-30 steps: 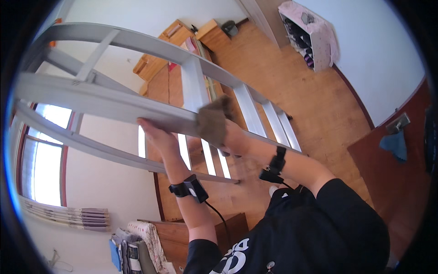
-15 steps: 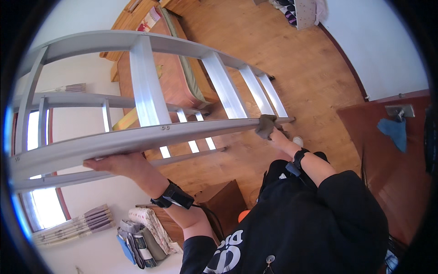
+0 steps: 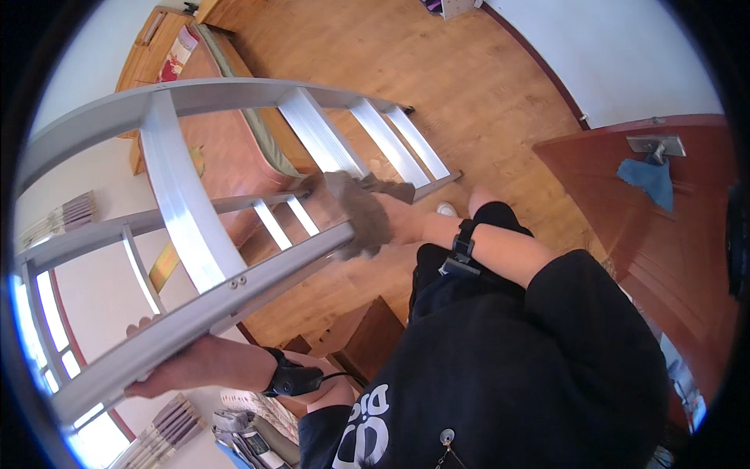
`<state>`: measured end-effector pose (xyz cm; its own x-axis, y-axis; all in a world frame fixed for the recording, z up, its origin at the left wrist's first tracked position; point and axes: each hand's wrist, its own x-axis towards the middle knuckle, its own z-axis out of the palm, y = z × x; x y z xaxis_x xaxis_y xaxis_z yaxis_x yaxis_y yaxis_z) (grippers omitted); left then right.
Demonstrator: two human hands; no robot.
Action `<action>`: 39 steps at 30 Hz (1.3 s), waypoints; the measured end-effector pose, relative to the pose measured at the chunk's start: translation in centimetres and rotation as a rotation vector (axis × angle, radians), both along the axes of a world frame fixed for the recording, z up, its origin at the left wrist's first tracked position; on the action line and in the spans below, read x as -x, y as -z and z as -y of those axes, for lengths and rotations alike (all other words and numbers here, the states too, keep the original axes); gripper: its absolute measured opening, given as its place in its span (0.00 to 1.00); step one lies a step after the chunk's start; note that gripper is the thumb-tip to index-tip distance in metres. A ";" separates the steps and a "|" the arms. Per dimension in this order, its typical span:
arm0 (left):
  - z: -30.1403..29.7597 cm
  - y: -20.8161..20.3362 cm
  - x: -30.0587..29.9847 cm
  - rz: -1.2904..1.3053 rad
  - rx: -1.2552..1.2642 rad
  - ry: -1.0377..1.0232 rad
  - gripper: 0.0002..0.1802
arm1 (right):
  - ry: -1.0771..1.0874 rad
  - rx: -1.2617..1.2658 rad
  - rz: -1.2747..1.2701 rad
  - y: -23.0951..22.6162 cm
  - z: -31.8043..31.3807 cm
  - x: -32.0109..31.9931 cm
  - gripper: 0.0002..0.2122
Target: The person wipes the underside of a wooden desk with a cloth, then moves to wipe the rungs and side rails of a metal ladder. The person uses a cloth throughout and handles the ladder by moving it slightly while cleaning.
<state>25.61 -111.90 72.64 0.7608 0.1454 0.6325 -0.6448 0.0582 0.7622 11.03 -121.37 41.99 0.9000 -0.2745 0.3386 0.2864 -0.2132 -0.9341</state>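
A silver aluminium stepladder (image 3: 289, 266) stands before me, its rungs and side rails stretching from the left toward the floor ahead. My left hand (image 3: 195, 366) grips the near side rail low at the left; some fingertips show past the rail's far edge and the thumb lies along its underside. Farther along the same rail, my right hand (image 3: 398, 219) holds a grey-brown cloth (image 3: 363, 215) wrapped over the metal. The cloth is somewhat blurred and covers most of the right fingers.
Beyond the ladder is a wooden bed (image 3: 234, 148) with a bare orange-brown surface. A reddish-brown door (image 3: 594, 172) stands at the right, a blue cloth (image 3: 648, 184) hanging from its handle. Near my body sits a brown wooden box-like cabinet (image 3: 359, 336), with folded bedding (image 3: 250, 438) beside it.
My right hand has moved the cloth up along the rail, closer to my left hand. The left hand's fingertips now show over the rail. The whole view has shifted.
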 end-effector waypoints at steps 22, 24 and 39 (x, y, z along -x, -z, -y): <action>0.1 1.4 3.6 0.874 -0.466 -1.055 0.26 | -0.196 0.215 -0.758 14.4 22.1 12.5 0.18; 2.5 4.1 5.5 1.053 -0.786 -0.975 0.24 | -0.062 -0.020 -0.501 12.0 25.1 11.8 0.23; 24.6 14.4 -0.2 0.117 -1.094 -0.040 0.18 | -0.136 -0.511 -0.453 -7.6 52.7 4.3 0.34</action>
<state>25.80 -136.55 58.24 0.6948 -0.5145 0.5025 -0.7029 -0.6339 0.3228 6.74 -174.03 49.56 0.9599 -0.1739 -0.2200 -0.1625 0.2947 -0.9417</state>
